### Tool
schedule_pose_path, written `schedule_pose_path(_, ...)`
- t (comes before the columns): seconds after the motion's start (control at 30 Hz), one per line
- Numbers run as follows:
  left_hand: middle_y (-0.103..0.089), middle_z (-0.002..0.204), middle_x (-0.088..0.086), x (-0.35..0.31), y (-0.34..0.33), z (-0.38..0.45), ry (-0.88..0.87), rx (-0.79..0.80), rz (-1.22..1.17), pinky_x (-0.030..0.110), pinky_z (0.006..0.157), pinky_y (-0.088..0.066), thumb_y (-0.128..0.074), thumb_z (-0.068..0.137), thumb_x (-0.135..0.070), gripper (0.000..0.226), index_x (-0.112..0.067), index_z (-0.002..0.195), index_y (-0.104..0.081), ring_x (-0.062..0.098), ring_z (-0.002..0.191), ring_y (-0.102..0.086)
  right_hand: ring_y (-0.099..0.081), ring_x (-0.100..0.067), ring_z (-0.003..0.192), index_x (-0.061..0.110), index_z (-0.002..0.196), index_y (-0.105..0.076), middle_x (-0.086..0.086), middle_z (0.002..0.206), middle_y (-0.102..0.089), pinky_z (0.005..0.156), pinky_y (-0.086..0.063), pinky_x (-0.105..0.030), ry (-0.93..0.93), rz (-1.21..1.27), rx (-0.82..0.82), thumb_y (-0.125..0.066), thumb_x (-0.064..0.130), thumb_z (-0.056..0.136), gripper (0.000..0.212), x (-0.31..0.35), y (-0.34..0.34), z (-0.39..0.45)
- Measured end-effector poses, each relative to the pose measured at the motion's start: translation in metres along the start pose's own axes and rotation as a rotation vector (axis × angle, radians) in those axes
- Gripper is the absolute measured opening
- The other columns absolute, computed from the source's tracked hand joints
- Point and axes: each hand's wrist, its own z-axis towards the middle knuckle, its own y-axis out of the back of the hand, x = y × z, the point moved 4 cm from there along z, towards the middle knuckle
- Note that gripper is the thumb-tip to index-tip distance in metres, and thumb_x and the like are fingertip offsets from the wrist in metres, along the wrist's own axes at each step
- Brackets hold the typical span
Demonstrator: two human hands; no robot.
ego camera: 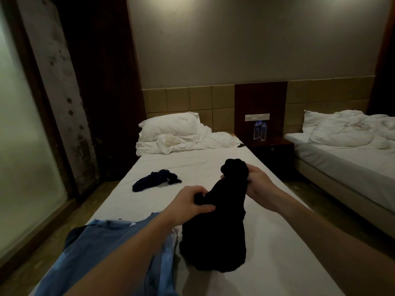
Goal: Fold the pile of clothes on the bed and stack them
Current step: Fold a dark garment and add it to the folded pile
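A black garment (pixel 215 231) is bunched and lifted off the white bed (pixel 277 242), its lower part resting on the sheet. My left hand (pixel 188 204) grips its near left edge. My right hand (pixel 256 182) grips its upper end, which bulges above the fingers. A light blue garment (pixel 102 248) lies spread at the bed's near left corner, partly under my left forearm. A small dark navy garment (pixel 156 182) lies crumpled farther up the bed on the left.
White pillows (pixel 171 127) and a rumpled duvet (pixel 213 139) lie at the head of the bed. A dark nightstand (pixel 273 148) with water bottles (pixel 260 130) stands on the right, then a second unmade bed (pixel 346 154). A glass panel (pixel 25 146) runs along the left.
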Motion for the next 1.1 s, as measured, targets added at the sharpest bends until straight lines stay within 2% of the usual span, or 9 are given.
schedule_pose_path(0.13,-0.048,0.067,-0.005,0.011,0.009,0.004,0.027,-0.062,0.023,0.025,0.057,-0.034,-0.077,0.086,-0.025,0.033,-0.019,0.068,-0.050,0.004,0.058,-0.046,-0.064,-0.041,0.096,-0.005,0.094,-0.062,-0.029,0.096,-0.066,0.098,-0.046,-0.042,-0.099,0.150,0.072,-0.041,0.026,0.091,0.037,-0.007,-0.001,-0.001)
schedule_pose_path(0.3,-0.059,0.082,0.005,0.005,0.019,0.005,0.077,0.102,-0.167,0.026,0.067,-0.043,-0.073,0.083,-0.040,0.037,-0.006,0.088,-0.062,0.016,0.075,-0.058,-0.065,-0.016,0.074,0.002,0.083,-0.066,-0.004,0.072,-0.064,0.073,-0.050,-0.025,-0.134,-0.461,0.163,-0.047,0.082,0.075,0.083,-0.017,0.006,0.007)
schedule_pose_path(0.43,-0.056,0.070,-0.010,0.011,0.032,0.008,0.038,0.227,0.079,0.022,0.062,-0.040,-0.075,0.087,-0.022,0.018,-0.017,0.081,-0.058,0.006,0.065,-0.052,-0.059,-0.014,0.074,0.011,0.084,-0.059,-0.003,0.079,-0.061,0.065,-0.047,-0.029,0.093,-1.058,0.258,-0.077,0.026,0.079,0.023,-0.016,0.018,0.015)
schedule_pose_path(0.6,-0.064,0.081,-0.010,0.033,0.025,0.001,0.089,0.410,0.570,0.031,0.072,-0.051,-0.075,0.076,-0.058,0.037,-0.026,0.091,-0.062,0.011,0.076,-0.062,-0.064,-0.022,0.095,0.030,0.127,-0.051,-0.002,0.103,-0.066,0.085,-0.058,-0.034,0.134,-1.202,0.317,-0.061,-0.007,0.087,0.055,-0.015,0.027,0.022)
schedule_pose_path(0.7,-0.067,0.088,-0.004,0.037,0.018,-0.001,0.231,0.449,0.288,0.038,0.074,-0.051,-0.064,0.075,-0.073,0.056,-0.018,0.085,-0.074,0.015,0.078,-0.063,-0.053,-0.016,0.109,0.020,0.094,-0.067,0.002,0.112,-0.061,0.081,-0.055,-0.039,0.463,-1.500,0.177,-0.061,-0.003,0.085,0.025,-0.008,0.020,0.021)
schedule_pose_path(0.8,-0.047,0.142,-0.019,0.030,0.016,0.003,0.208,0.389,0.083,0.037,0.104,-0.045,-0.069,0.083,-0.056,0.037,-0.021,0.076,-0.079,-0.001,0.121,-0.053,-0.046,-0.021,0.118,0.018,0.075,-0.063,-0.003,0.126,-0.054,0.075,-0.056,-0.035,0.645,-1.490,-0.056,-0.071,-0.002,0.078,0.022,0.001,0.015,0.017)
schedule_pose_path(0.87,-0.030,0.156,-0.017,0.028,0.012,0.003,0.153,0.383,0.073,0.032,0.114,-0.033,-0.069,0.091,-0.037,0.028,-0.014,0.076,-0.077,-0.009,0.136,-0.036,-0.050,-0.024,0.113,0.019,0.074,-0.062,-0.005,0.124,-0.054,0.077,-0.056,-0.034,0.668,-1.387,-0.147,-0.070,-0.008,0.076,0.029,0.003,0.015,0.020)
schedule_pose_path(1.0,-0.060,0.136,0.010,0.032,0.001,0.009,0.205,0.183,-0.303,0.030,0.095,-0.049,-0.062,0.096,-0.011,0.005,-0.006,0.094,-0.063,0.019,0.116,-0.063,-0.058,-0.019,0.094,0.021,0.067,-0.057,-0.002,0.104,-0.058,0.076,-0.047,-0.011,0.629,-1.152,-0.167,-0.059,-0.025,0.070,0.047,0.005,0.009,0.026)
schedule_pose_path(1.1,-0.065,0.122,0.005,0.025,0.003,0.022,0.176,-0.025,-0.387,0.040,0.092,-0.053,-0.069,0.093,-0.024,0.030,-0.015,0.117,-0.053,0.026,0.102,-0.067,-0.058,-0.015,0.092,0.022,0.063,-0.057,-0.001,0.098,-0.061,0.075,-0.043,-0.004,0.530,-1.049,-0.121,-0.058,-0.028,0.067,0.050,0.006,0.000,0.027)
